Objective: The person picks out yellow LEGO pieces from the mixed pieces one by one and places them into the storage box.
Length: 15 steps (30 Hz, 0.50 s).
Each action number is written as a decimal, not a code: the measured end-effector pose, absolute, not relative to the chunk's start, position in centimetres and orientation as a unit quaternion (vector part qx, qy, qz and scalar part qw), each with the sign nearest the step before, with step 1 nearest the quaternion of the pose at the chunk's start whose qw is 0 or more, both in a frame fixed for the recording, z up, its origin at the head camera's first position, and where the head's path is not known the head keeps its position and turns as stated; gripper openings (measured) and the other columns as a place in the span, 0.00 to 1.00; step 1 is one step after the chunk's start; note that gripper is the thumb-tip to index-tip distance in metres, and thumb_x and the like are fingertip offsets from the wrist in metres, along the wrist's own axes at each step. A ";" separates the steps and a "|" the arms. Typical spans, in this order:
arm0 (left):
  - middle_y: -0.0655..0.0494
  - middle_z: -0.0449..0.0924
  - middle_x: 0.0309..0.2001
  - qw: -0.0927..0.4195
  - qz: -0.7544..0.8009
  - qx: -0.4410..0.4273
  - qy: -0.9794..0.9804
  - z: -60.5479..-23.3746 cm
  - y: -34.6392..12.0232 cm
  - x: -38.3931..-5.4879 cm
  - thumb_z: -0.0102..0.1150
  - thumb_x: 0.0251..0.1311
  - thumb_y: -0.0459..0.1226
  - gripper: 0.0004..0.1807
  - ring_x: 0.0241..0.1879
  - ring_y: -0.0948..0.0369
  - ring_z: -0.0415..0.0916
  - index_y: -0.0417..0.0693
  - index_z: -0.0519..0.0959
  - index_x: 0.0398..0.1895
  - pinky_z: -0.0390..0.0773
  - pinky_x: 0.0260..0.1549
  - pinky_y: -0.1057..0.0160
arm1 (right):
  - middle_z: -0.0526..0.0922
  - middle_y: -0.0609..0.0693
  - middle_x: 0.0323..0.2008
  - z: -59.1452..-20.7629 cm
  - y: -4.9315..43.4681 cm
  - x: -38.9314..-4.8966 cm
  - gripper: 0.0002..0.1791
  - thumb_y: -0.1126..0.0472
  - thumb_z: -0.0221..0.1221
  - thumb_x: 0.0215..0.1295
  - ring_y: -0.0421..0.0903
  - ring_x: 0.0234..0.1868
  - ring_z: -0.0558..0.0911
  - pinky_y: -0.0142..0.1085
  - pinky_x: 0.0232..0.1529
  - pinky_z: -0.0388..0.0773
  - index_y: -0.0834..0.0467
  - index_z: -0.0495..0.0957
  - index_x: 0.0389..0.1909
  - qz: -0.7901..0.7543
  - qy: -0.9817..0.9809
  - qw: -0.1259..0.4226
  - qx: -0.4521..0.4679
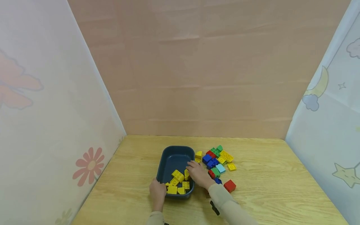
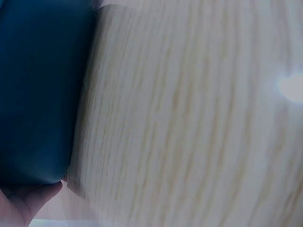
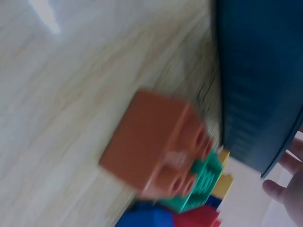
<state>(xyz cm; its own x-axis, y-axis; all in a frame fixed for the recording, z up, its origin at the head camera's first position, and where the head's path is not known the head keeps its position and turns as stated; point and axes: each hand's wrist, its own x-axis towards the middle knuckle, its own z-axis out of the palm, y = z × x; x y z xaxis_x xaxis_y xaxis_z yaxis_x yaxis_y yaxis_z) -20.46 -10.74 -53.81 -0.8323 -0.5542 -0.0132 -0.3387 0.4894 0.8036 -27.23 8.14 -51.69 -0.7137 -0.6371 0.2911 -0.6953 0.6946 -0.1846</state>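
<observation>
A dark blue rectangular bin [image 1: 175, 150] stands on the table with several yellow building blocks [image 1: 178, 176] in its near half. My left hand [image 1: 157, 190] grips the bin at its near left side; in the left wrist view the thumb [image 2: 42, 198] lies against the bin's end. Over the bin's right rim reaches my right hand [image 1: 199, 173], fingers loosely bent. Right below those fingers, along the inner right wall, is a yellow block [image 1: 187, 174]. The right wrist view shows the hand's thumb [image 3: 273, 190] beside the rim, with no block visible in the fingers.
Right of the bin lies a loose group of blocks, among them blue [image 1: 207, 158], green [image 1: 215, 172], light blue [image 1: 220, 168] and yellow [image 1: 226, 156] ones. A red block [image 1: 230, 186] sits nearer me. In the right wrist view a brown block [image 3: 147, 142] lies close beside the bin.
</observation>
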 end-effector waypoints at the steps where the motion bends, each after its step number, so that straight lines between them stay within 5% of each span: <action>1: 0.28 0.73 0.39 0.123 -0.432 0.263 -0.854 -53.8 -10.7 -20.4 0.48 0.48 0.24 0.17 0.36 0.41 0.74 0.21 0.69 0.43 0.75 0.29 0.49 | 0.72 0.60 0.52 -51.7 8.5 -27.3 0.13 0.64 0.53 0.61 0.56 0.56 0.67 0.56 0.50 0.63 0.64 0.77 0.45 0.156 -0.913 0.117 0.357; 8: 0.29 0.73 0.40 0.126 -0.428 0.257 -0.857 -53.8 -10.8 -20.4 0.48 0.48 0.24 0.19 0.38 0.40 0.73 0.21 0.68 0.45 0.74 0.30 0.48 | 0.73 0.61 0.48 -52.1 11.7 -28.5 0.12 0.65 0.59 0.54 0.57 0.51 0.68 0.55 0.46 0.65 0.64 0.79 0.40 0.179 -0.913 0.216 0.297; 15: 0.29 0.73 0.40 0.118 -0.425 0.267 -0.857 -53.8 -10.7 -20.5 0.48 0.48 0.25 0.19 0.38 0.41 0.73 0.22 0.68 0.45 0.74 0.32 0.48 | 0.74 0.63 0.46 -53.2 15.2 -29.5 0.11 0.67 0.60 0.52 0.60 0.49 0.70 0.56 0.44 0.66 0.64 0.79 0.38 0.206 -0.928 0.220 0.219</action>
<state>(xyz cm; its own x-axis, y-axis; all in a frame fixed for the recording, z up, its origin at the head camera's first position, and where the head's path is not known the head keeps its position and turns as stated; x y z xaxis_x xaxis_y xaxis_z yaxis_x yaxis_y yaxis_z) -20.46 -10.72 -53.76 -0.8297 -0.5578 -0.0236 -0.3568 0.4972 0.7909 -29.52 15.25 -53.21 -0.8078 -0.3158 0.4978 -0.4964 0.8198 -0.2854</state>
